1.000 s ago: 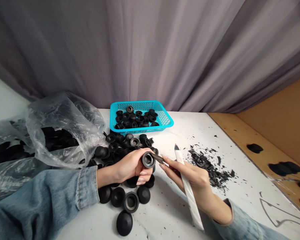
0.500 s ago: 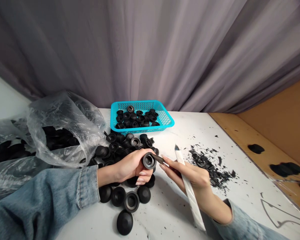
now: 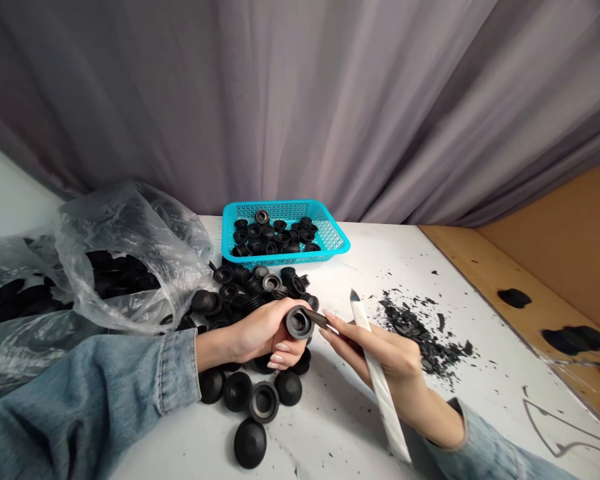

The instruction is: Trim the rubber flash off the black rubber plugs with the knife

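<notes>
My left hand (image 3: 267, 331) is closed around a round black rubber plug (image 3: 299, 323), its hollow face turned up toward me. My right hand (image 3: 380, 350) pinches a thin dark strip (image 3: 318, 319) that reaches to the plug's rim; whether it is part of the plug, I cannot tell. Across the same hand lies a white-wrapped knife (image 3: 386, 407), its dark pointed tip facing away from me. Under and around my left hand spreads a pile of similar black plugs (image 3: 250, 300). One loose plug (image 3: 250, 443) sits nearest to me.
A blue perforated basket (image 3: 337, 248) with several black plugs stands at the back. On the left is a clear plastic bag (image 3: 130, 213) holding more black parts. Black rubber scraps (image 3: 420, 333) lie right of my hand. Flat black pieces (image 3: 575, 339) rest on the wooden ledge at right.
Almost nothing differs. The view has shifted very slightly, and both hands keep the same hold at the plug.
</notes>
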`<action>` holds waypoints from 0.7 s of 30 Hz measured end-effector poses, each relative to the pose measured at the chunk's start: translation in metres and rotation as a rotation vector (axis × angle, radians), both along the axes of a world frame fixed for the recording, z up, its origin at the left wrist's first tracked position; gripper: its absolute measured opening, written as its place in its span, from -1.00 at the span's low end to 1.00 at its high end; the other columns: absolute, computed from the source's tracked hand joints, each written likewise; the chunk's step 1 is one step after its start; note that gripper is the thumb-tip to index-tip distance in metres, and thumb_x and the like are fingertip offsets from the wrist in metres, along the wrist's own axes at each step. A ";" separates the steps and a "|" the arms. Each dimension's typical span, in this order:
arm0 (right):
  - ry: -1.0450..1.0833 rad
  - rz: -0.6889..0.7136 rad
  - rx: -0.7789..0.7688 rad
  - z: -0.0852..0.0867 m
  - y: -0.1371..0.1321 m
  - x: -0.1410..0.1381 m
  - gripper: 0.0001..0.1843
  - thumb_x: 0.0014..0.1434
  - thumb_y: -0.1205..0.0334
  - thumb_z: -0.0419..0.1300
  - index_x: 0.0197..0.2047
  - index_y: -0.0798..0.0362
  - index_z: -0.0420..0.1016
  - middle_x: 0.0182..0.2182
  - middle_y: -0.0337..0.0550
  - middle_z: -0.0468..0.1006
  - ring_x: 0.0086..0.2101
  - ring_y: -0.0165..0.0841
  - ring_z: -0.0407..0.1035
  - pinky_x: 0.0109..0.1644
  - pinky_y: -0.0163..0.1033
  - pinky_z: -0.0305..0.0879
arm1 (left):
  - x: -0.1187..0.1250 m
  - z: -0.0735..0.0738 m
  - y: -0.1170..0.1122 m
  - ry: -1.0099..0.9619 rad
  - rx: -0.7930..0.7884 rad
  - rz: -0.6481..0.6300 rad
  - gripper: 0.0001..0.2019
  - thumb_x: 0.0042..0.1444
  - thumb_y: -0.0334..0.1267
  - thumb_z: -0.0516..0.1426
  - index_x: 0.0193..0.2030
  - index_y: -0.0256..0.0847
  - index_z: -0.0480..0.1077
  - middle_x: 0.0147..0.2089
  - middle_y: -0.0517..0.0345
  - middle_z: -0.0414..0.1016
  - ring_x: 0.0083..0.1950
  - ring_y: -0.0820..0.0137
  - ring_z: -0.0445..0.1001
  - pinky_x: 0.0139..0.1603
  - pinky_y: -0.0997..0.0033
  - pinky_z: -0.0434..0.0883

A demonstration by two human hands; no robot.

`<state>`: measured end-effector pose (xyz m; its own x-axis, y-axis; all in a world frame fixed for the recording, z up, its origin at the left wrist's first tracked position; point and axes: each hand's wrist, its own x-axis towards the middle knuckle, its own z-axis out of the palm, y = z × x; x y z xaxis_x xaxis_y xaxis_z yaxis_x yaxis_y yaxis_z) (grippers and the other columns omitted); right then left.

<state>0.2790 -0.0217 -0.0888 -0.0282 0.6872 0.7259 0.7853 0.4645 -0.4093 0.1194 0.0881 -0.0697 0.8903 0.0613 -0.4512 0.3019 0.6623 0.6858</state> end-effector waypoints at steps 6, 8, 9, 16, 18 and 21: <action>-0.004 0.024 0.009 -0.001 -0.001 0.000 -0.75 0.16 0.40 0.16 -0.07 0.12 0.48 -0.66 -0.31 0.33 -0.70 -0.50 0.16 -0.67 -0.34 0.11 | 0.000 0.000 0.002 -0.026 0.007 -0.074 -0.44 0.21 -0.05 -0.29 -0.78 -0.21 0.03 -0.79 0.29 -0.06 -0.78 0.57 -0.02 -0.78 0.57 -0.03; -0.006 0.020 0.007 -0.001 -0.002 0.000 -0.75 0.16 0.39 0.16 -0.07 0.11 0.48 -0.66 -0.32 0.31 -0.70 -0.50 0.16 -0.67 -0.35 0.10 | 0.000 -0.001 0.002 -0.035 0.013 -0.094 -0.44 0.20 -0.06 -0.29 -0.78 -0.21 0.02 -0.80 0.29 -0.07 -0.79 0.58 -0.03 -0.79 0.56 -0.06; -0.004 0.019 0.008 -0.001 -0.002 -0.001 -0.75 0.16 0.39 0.16 -0.07 0.11 0.48 -0.66 -0.32 0.30 -0.70 -0.50 0.16 -0.68 -0.35 0.10 | 0.000 -0.001 0.002 -0.040 0.017 -0.102 -0.45 0.19 -0.06 -0.28 -0.79 -0.20 0.02 -0.81 0.30 -0.08 -0.79 0.58 -0.04 -0.79 0.56 -0.07; -0.012 0.028 -0.001 -0.003 -0.004 0.000 -0.75 0.15 0.41 0.18 -0.07 0.15 0.47 -0.63 -0.28 0.36 -0.68 -0.50 0.19 -0.64 -0.35 0.14 | -0.001 -0.004 0.003 -0.075 0.016 -0.110 -0.49 0.17 -0.06 -0.23 -0.77 -0.20 0.00 -0.83 0.32 -0.11 -0.82 0.58 -0.08 -0.82 0.57 -0.12; -0.007 0.029 -0.005 -0.005 -0.005 0.000 -0.74 0.14 0.41 0.19 -0.07 0.16 0.47 -0.63 -0.28 0.36 -0.68 -0.50 0.19 -0.64 -0.35 0.14 | -0.002 -0.004 0.003 -0.084 0.018 -0.108 -0.51 0.16 -0.05 -0.21 -0.76 -0.19 0.01 -0.83 0.33 -0.11 -0.82 0.58 -0.10 -0.83 0.57 -0.13; -0.011 0.023 -0.014 -0.007 -0.005 -0.001 -0.73 0.14 0.40 0.19 -0.06 0.13 0.47 -0.64 -0.30 0.33 -0.68 -0.50 0.16 -0.65 -0.35 0.11 | -0.002 -0.004 0.002 -0.094 0.034 -0.094 -0.54 0.15 -0.05 -0.18 -0.72 -0.19 0.03 -0.82 0.35 -0.11 -0.81 0.59 -0.11 -0.82 0.59 -0.12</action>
